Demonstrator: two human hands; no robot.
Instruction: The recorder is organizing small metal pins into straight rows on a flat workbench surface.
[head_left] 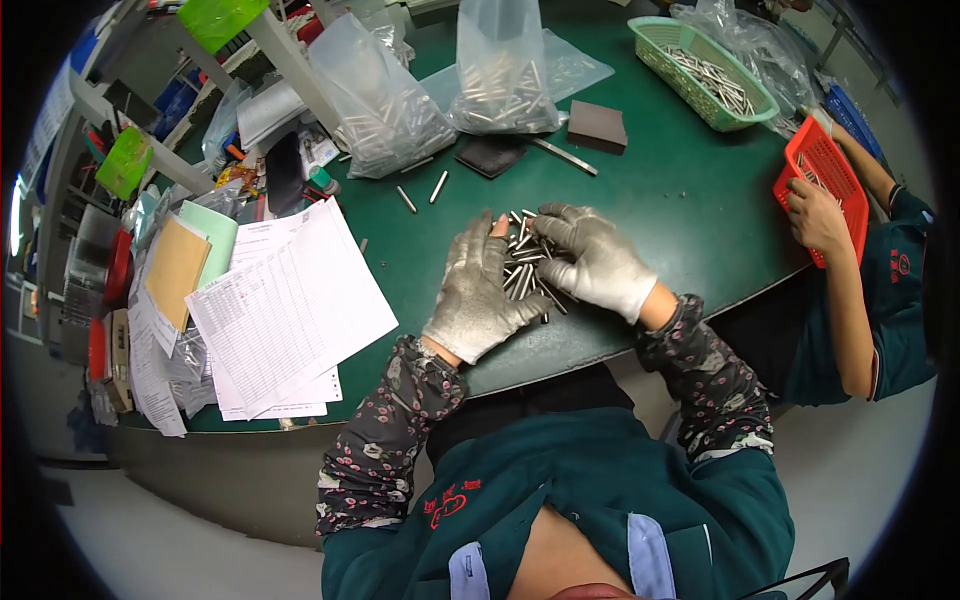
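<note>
A pile of short metal pins (524,262) lies on the green table, between my two gloved hands. My left hand (478,278), in a grey-white work glove, rests flat along the pile's left side with its fingers stretched and its thumb apart; one fingertip shows bare. From the right, my right hand (598,255) curves over the pile's edge, thumb and fingers apart, touching pins. Whether any pin sits under its fingertips is hidden. Two loose pins (439,187) lie beyond my left hand.
Clear bags of pins (385,110) stand at the back, near a dark block (597,127) and a metal strip (566,157). Printed sheets (295,310) cover the left side. A green basket (745,122) holds pins. At right, another person grips a red basket (856,205).
</note>
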